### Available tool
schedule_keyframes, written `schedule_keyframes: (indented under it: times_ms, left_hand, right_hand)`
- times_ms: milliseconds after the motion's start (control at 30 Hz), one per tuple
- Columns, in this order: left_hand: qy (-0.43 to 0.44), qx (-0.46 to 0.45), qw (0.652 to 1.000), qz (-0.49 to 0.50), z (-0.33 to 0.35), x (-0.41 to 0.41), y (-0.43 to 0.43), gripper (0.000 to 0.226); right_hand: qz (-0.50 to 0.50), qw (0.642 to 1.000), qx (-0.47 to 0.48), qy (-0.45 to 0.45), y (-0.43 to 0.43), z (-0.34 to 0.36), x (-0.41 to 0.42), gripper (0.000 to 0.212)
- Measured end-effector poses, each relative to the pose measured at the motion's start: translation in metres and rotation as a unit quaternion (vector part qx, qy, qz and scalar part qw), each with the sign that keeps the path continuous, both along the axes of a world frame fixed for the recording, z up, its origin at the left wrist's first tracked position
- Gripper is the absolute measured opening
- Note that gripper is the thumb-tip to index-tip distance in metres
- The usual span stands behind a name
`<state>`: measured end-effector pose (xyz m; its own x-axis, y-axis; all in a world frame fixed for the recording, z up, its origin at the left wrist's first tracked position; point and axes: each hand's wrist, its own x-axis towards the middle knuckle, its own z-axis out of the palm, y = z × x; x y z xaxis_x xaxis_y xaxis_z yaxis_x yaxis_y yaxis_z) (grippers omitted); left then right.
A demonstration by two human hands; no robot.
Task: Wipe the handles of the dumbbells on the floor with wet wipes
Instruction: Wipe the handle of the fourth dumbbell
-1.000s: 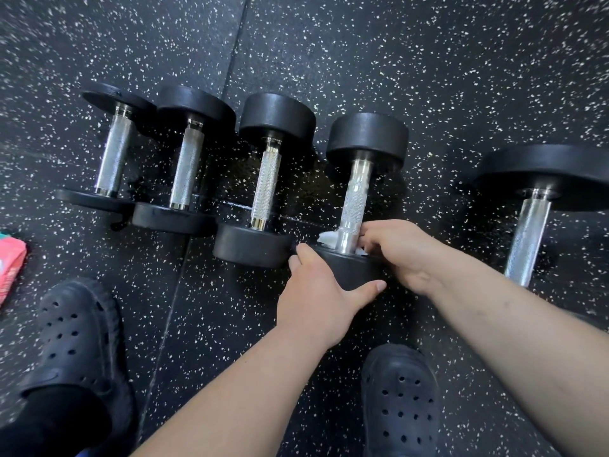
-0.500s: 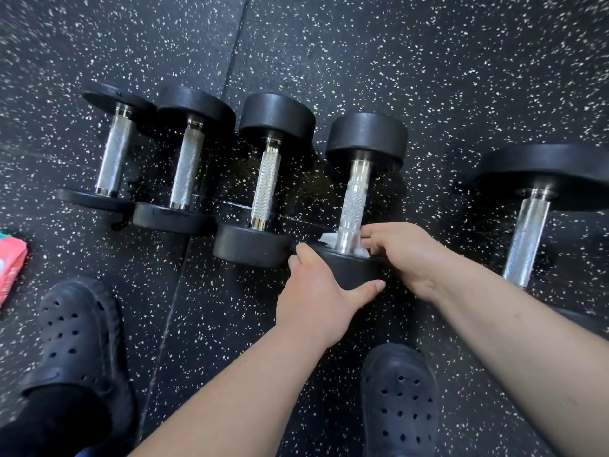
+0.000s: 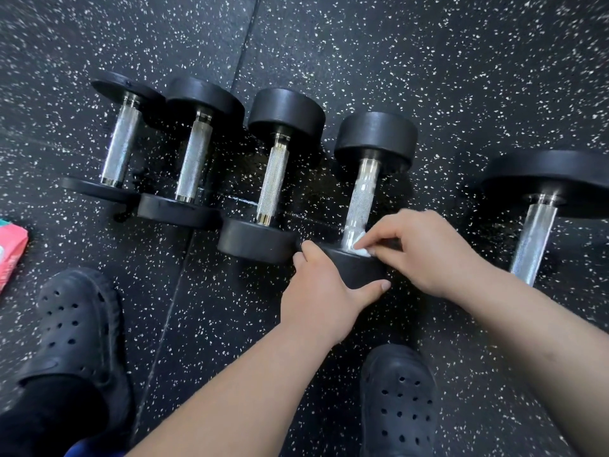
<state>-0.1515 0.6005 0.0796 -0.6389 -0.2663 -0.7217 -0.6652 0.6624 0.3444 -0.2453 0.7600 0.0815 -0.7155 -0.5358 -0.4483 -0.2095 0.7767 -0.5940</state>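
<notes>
The floor [image 3: 428,61] is black rubber matting flecked with white specks; a seam [image 3: 245,44] runs between 2 mats from the top edge down toward the lower left; 2 black perforated clogs stand on it, the left clog [image 3: 79,328] near the lower left over a black sock [image 3: 49,413], the right clog [image 3: 398,404] at the bottom centre; a pink packet [image 3: 10,252] with a teal edge lies at the left border, cut off by the frame.

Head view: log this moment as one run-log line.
stage: wiping fourth dumbbell handle | right hand: presses wet wipe at handle's near end | left hand: steadies near weight
</notes>
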Motion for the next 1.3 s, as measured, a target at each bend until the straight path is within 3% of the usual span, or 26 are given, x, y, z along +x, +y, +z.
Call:
schedule_keyframes:
  times_ms: [200,333,433,533,700,867,1100,1300]
  left_hand:
    - [-0.004,-0.002,1.000,0.003,-0.001,0.000,0.000,0.104]
    - [-0.001,0.001,1.000,0.006,-0.001,0.000,0.001,0.104]
    - [-0.002,0.007,1.000,0.012,-0.001,0.000,0.002,0.103]
    - [0.000,0.009,1.000,0.017,0.000,0.000,0.002,0.102]
    - [0.005,0.013,1.000,0.016,0.000,0.001,0.002,0.103]
    - [0.003,0.015,1.000,0.018,0.000,0.000,0.002,0.106]
    - [-0.002,0.009,1.000,0.009,0.001,0.000,0.002,0.109]
    - [-0.004,0.009,1.000,0.005,0.003,-0.001,0.003,0.103]
  right_hand:
    - [0.190,0.962,-0.040,0.190,-0.012,-0.018,-0.020,0.009]
    - [0.262,0.927,-0.008,0.268,-0.027,-0.022,-0.024,0.019]
    - [0.359,0.888,0.090,0.272,-0.043,-0.015,-0.032,0.007]
    - [0.448,0.846,0.176,0.227,-0.065,-0.003,-0.041,0.009]
    - [0.500,0.798,0.282,0.182,-0.101,-0.005,-0.046,0.014]
    - [0.510,0.802,0.290,0.108,-0.105,-0.004,-0.053,0.009]
    - [0.495,0.838,0.215,0.086,-0.085,-0.005,-0.067,0.038]
    - [0.455,0.834,0.311,0.000,-0.114,0.000,-0.063,0.045]
